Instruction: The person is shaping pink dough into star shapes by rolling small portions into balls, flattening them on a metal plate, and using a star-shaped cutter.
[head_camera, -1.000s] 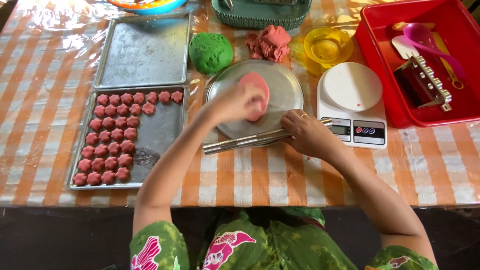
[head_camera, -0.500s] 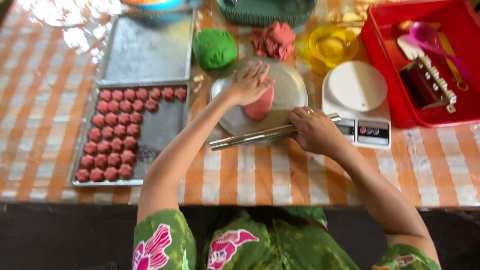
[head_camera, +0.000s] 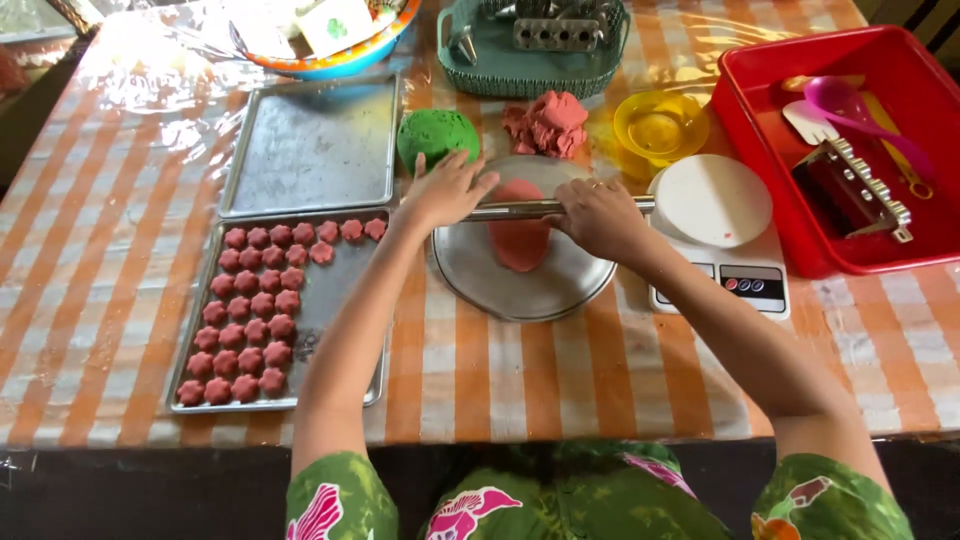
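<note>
A flat piece of pink dough lies on a round metal plate at the middle of the table. A thin metal rolling pin lies across the dough's far end. My left hand presses on the pin's left end with fingers spread. On the pin's right part rests my right hand, fingers curled over it. A green dough ball and a heap of pink dough pieces sit just beyond the plate.
A baking tray with several pink flower-shaped pieces sits at left, a bare tray behind it. A white kitchen scale, a yellow bowl, a red bin with tools and a green basket stand to the right and back.
My right hand lifted the rolling pin from the plate's near edge and laid it across the dough. My left hand left the dough and came onto the pin.
</note>
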